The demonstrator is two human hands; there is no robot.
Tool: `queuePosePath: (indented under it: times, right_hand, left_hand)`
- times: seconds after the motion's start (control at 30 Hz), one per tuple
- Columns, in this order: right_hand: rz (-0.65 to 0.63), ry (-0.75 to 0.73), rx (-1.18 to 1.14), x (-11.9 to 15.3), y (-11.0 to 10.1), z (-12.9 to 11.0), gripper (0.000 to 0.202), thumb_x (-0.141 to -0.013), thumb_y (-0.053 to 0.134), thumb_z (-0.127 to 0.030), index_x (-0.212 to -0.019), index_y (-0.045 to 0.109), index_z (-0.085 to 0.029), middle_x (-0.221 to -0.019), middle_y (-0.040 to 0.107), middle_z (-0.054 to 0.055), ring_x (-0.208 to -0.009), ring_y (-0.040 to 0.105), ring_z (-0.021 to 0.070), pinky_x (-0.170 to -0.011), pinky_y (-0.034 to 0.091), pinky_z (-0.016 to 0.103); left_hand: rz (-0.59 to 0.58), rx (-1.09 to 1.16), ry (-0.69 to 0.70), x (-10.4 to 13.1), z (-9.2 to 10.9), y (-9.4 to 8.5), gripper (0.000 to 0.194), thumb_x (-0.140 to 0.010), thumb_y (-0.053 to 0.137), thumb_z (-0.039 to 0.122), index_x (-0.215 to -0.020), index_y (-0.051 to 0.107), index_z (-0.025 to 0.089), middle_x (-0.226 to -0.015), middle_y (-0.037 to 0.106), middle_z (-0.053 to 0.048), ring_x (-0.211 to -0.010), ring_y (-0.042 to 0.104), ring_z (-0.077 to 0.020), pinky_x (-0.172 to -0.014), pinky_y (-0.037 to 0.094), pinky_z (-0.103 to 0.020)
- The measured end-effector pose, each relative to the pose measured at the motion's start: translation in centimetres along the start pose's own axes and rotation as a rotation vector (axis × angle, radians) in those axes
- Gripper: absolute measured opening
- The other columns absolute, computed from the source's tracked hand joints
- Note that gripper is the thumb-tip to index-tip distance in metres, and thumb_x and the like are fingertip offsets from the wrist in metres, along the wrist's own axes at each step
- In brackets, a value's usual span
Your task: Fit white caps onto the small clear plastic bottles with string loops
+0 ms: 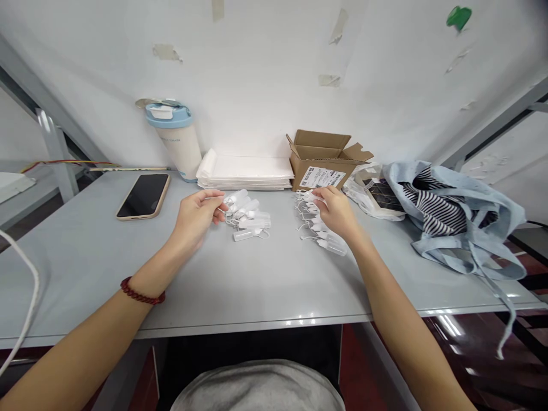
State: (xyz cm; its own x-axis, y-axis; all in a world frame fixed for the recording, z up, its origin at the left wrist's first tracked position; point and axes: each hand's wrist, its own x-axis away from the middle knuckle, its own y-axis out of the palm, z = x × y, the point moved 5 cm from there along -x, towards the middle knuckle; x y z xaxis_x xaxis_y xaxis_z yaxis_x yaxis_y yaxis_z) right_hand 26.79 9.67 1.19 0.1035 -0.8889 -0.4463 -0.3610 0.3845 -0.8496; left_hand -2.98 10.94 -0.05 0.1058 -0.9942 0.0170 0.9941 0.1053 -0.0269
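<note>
Several small clear plastic tubes with white caps and thin string loops lie in a loose pile (pixel 252 220) near the middle of the table. At the pile's left edge is my left hand (pixel 199 214), its thumb and fingers drawn together; what they hold, if anything, is hidden. More such tubes form a slanting row (pixel 329 242) to the right, their strings pointing left. Over the far end of that row bends my right hand (pixel 336 208), thumb and forefinger pinched close to the strings. Whatever sits between those fingertips is too small to make out.
Behind the tubes stand a stack of white envelopes (pixel 248 171) and an open cardboard box (pixel 323 162). A phone (pixel 144 196) and a lidded cup (pixel 177 142) are at left. A plastic bag (pixel 355 191) and a light blue cloth bag (pixel 488 214) occupy the right.
</note>
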Motion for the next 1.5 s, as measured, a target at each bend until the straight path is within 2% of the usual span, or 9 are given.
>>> queuePosePath:
  times: [0.1, 0.23, 0.33, 0.43, 0.5, 0.6, 0.93, 1.2, 1.5]
  right_hand:
    - [0.008, 0.023, -0.296, 0.2, -0.4, -1.3, 0.020, -0.086, 0.046, -0.021, -0.098, 0.061, -0.016, -0.093, 0.066, 0.009, -0.082, 0.060, 0.0203, -0.072, 0.047, 0.034]
    - [-0.118, 0.061, -0.568, 1.0, 0.1, -4.0, 0.021, -0.088, 0.045, -0.027, -0.099, 0.059, -0.016, -0.085, 0.064, 0.005, -0.073, 0.059, 0.0151, -0.068, 0.047, 0.029]
    - [-0.219, 0.037, -0.632, 1.7, 0.8, -5.8, 0.022, -0.089, 0.043, -0.027, -0.100, 0.059, -0.016, -0.076, 0.060, 0.002, -0.067, 0.055, 0.0135, -0.062, 0.044, 0.027]
    - [-0.272, -0.004, -0.672, 2.3, 1.2, -7.0, 0.023, -0.090, 0.040, -0.025, -0.104, 0.057, -0.016, -0.072, 0.057, 0.001, -0.062, 0.051, 0.0119, -0.060, 0.043, 0.026]
    - [-0.289, -0.020, -0.682, 2.5, 1.3, -7.5, 0.024, -0.091, 0.039, -0.023, -0.106, 0.056, -0.016, -0.072, 0.057, 0.000, -0.061, 0.051, 0.0114, -0.060, 0.043, 0.026]
    - [-0.296, -0.028, -0.678, 2.7, 1.3, -7.9, 0.024, -0.090, 0.040, -0.023, -0.106, 0.057, -0.016, -0.073, 0.058, 0.001, -0.062, 0.051, 0.0115, -0.060, 0.043, 0.026]
    - [-0.335, 0.008, -0.694, 2.9, 1.4, -8.4, 0.020, -0.087, 0.046, -0.022, -0.101, 0.059, -0.016, -0.072, 0.063, 0.000, -0.060, 0.051, 0.0108, -0.058, 0.041, 0.024]
    - [-0.368, 0.041, -0.785, 3.1, 1.3, -8.7, 0.019, -0.087, 0.046, -0.020, -0.099, 0.059, -0.016, -0.069, 0.063, -0.001, -0.062, 0.054, 0.0105, -0.059, 0.039, 0.022]
    - [-0.377, 0.050, -0.793, 3.1, 1.3, -8.6, 0.019, -0.086, 0.046, -0.020, -0.098, 0.060, -0.016, -0.068, 0.063, -0.001, -0.064, 0.054, 0.0110, -0.063, 0.041, 0.023]
  left_hand:
    - [-0.039, -0.012, 0.056, 0.4, 0.4, 0.3, 0.015, -0.069, 0.062, 0.022, -0.081, 0.064, 0.014, -0.062, 0.062, 0.000, -0.048, 0.053, -0.0096, -0.047, 0.040, -0.021]
    - [-0.149, -0.123, 0.162, 1.2, 0.8, 1.1, 0.016, -0.072, 0.063, 0.030, -0.078, 0.065, 0.015, -0.061, 0.061, 0.001, -0.048, 0.052, -0.0100, -0.050, 0.041, -0.022]
    - [-0.316, -0.228, 0.193, 2.0, 0.6, 2.1, 0.022, -0.076, 0.062, 0.034, -0.087, 0.067, 0.015, -0.064, 0.062, 0.000, -0.051, 0.054, -0.0111, -0.053, 0.044, -0.023]
    - [-0.480, -0.320, 0.165, 2.8, 0.0, 3.1, 0.031, -0.080, 0.059, 0.037, -0.101, 0.065, 0.015, -0.068, 0.064, -0.001, -0.054, 0.056, -0.0127, -0.053, 0.045, -0.024]
    - [-0.539, -0.358, 0.150, 3.3, -0.3, 3.6, 0.033, -0.081, 0.057, 0.038, -0.105, 0.064, 0.016, -0.073, 0.064, -0.003, -0.055, 0.056, -0.0130, -0.051, 0.046, -0.024]
    - [-0.594, -0.388, 0.171, 4.0, -0.3, 4.1, 0.028, -0.083, 0.054, 0.038, -0.098, 0.064, 0.016, -0.077, 0.064, -0.003, -0.056, 0.056, -0.0126, -0.052, 0.047, -0.024]
    - [-0.617, -0.446, 0.243, 4.8, 0.2, 4.6, 0.024, -0.087, 0.050, 0.037, -0.085, 0.062, 0.016, -0.070, 0.061, -0.001, -0.055, 0.055, -0.0109, -0.054, 0.046, -0.023]
    - [-0.676, -0.526, 0.319, 5.0, 0.0, 4.9, 0.028, -0.090, 0.048, 0.035, -0.084, 0.068, 0.015, -0.068, 0.062, 0.000, -0.053, 0.054, -0.0097, -0.050, 0.042, -0.020]
    - [-0.700, -0.540, 0.374, 5.2, 0.0, 5.1, 0.029, -0.090, 0.048, 0.031, -0.076, 0.067, 0.015, -0.067, 0.061, 0.001, -0.053, 0.055, -0.0092, -0.051, 0.041, -0.019]
